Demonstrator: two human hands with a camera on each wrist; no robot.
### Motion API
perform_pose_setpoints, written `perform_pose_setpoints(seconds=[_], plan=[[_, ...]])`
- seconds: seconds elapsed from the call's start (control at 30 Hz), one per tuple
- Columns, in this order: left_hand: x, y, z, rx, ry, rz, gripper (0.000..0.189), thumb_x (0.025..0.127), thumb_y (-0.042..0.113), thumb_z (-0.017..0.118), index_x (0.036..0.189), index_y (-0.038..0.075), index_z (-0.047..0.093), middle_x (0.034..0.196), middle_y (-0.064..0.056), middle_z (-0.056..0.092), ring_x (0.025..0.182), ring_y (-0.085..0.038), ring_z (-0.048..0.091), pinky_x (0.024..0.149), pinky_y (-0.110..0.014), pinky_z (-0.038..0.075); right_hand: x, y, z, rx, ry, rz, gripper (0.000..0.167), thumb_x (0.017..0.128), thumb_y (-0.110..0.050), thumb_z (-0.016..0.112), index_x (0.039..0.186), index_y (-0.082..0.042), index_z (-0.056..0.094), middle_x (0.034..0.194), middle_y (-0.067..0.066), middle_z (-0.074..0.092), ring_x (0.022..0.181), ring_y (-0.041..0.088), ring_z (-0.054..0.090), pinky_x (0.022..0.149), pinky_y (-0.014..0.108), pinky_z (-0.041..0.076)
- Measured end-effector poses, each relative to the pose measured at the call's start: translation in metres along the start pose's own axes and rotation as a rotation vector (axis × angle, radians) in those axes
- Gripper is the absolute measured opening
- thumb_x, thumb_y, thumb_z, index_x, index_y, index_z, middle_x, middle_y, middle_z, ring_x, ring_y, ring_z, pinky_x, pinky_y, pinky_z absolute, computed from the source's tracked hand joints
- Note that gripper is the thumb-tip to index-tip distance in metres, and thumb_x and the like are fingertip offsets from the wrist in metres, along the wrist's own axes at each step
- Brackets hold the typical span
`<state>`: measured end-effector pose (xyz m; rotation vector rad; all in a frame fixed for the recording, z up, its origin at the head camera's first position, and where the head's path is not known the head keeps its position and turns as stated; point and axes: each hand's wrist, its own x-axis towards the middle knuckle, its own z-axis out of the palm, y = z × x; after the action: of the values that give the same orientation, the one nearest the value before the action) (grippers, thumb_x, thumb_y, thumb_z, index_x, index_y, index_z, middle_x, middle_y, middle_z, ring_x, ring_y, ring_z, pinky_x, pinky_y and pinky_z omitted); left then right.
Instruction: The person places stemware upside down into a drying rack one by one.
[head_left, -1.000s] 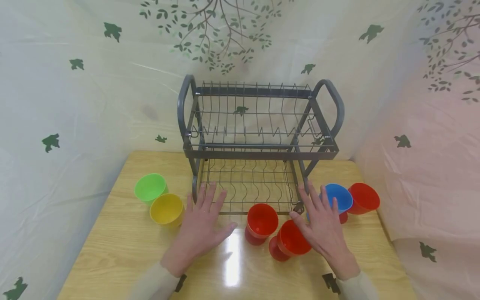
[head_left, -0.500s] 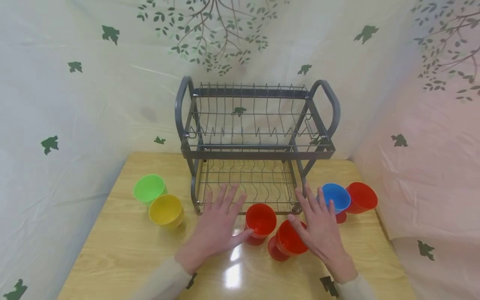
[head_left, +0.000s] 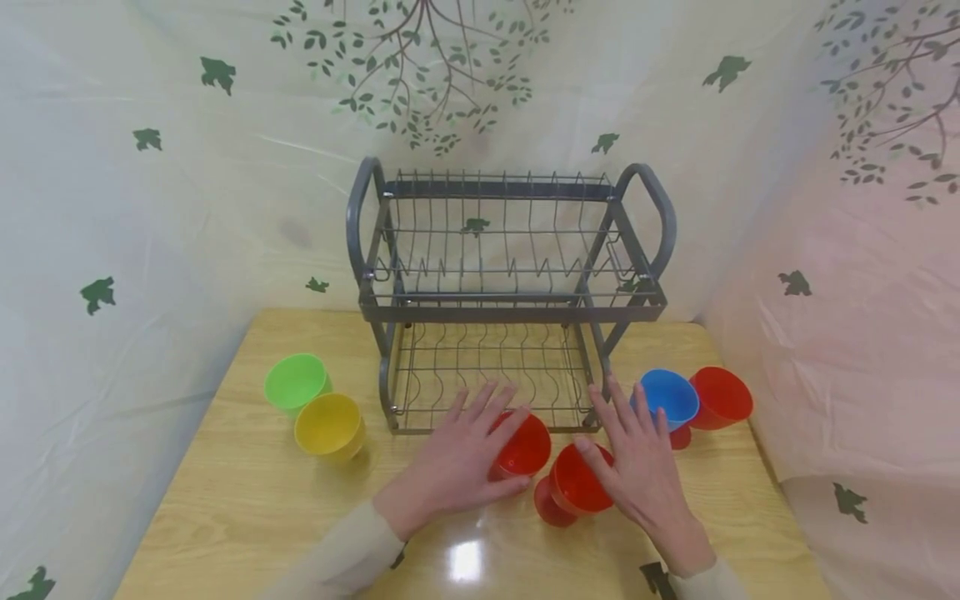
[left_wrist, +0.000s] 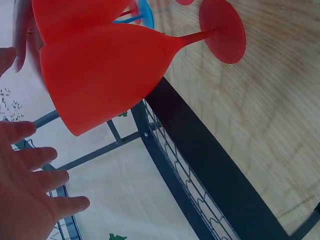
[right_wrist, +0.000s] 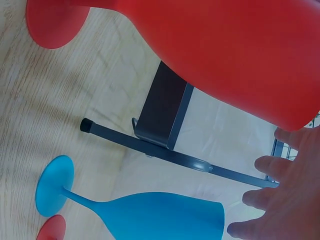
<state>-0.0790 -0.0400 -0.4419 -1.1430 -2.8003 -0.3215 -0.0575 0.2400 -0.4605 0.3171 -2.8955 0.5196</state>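
Observation:
My left hand is over the left side of a red plastic goblet, its fingers spread and straight, partly hiding the cup. In the left wrist view, a gap shows between those fingers and the red goblet. A second red goblet stands just right of the first. Beside it, partly covering its rim, my right hand is spread with nothing in it. Just beyond that hand stands a blue goblet, seen whole with its stem in the right wrist view.
A dark two-tier dish rack stands at the back middle. Another red goblet is at the far right, behind the blue one. A green cup and a yellow cup stand at the left on the wooden table.
My left hand has moved right, from beside the yellow cup to the nearer red goblet. My right hand has hardly moved, and the cups stay in place.

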Motion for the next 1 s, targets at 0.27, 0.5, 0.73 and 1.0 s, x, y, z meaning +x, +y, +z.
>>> perform_pose_setpoints(seconds=[0.27, 0.5, 0.73, 1.0], plan=[[0.009, 0.002, 0.000, 0.021, -0.039, 0.071, 0.085, 0.095, 0.072, 0.054, 0.162, 0.025, 0.036, 0.172, -0.007, 0.020, 0.156, -0.036, 0.022, 0.124, -0.060, 0.019, -0.002, 0.000, 0.000, 0.000, -0.005, 0.010, 0.076, 0.097, -0.057, 0.057, 0.160, -0.018, 0.040, 0.169, 0.017, 0.027, 0.153, 0.053, 0.014, 0.112, 0.082, 0.018], [0.018, 0.002, -0.001, 0.030, -0.099, 0.138, 0.078, 0.096, 0.067, 0.057, 0.161, 0.028, 0.039, 0.169, -0.006, 0.030, 0.155, -0.032, 0.027, 0.125, -0.058, 0.017, -0.003, 0.000, 0.001, -0.001, 0.000, 0.013, 0.076, 0.097, -0.057, 0.057, 0.159, -0.016, 0.042, 0.168, 0.018, 0.028, 0.153, 0.053, 0.014, 0.112, 0.081, 0.019], [0.024, 0.003, 0.001, 0.039, -0.135, 0.185, 0.070, 0.097, 0.064, 0.059, 0.157, 0.031, 0.046, 0.166, -0.005, 0.037, 0.153, -0.031, 0.032, 0.123, -0.058, 0.025, -0.004, -0.001, 0.001, 0.002, -0.005, 0.016, 0.076, 0.098, -0.057, 0.057, 0.159, -0.016, 0.041, 0.168, 0.017, 0.028, 0.153, 0.053, 0.014, 0.112, 0.081, 0.019], [0.027, 0.004, 0.001, 0.065, -0.121, 0.209, 0.064, 0.097, 0.063, 0.058, 0.154, 0.034, 0.050, 0.163, -0.006, 0.042, 0.147, -0.031, 0.040, 0.119, -0.055, 0.036, -0.003, -0.003, -0.001, -0.002, -0.026, 0.027, 0.076, 0.098, -0.056, 0.056, 0.160, -0.016, 0.040, 0.169, 0.016, 0.026, 0.153, 0.052, 0.013, 0.113, 0.081, 0.019]])
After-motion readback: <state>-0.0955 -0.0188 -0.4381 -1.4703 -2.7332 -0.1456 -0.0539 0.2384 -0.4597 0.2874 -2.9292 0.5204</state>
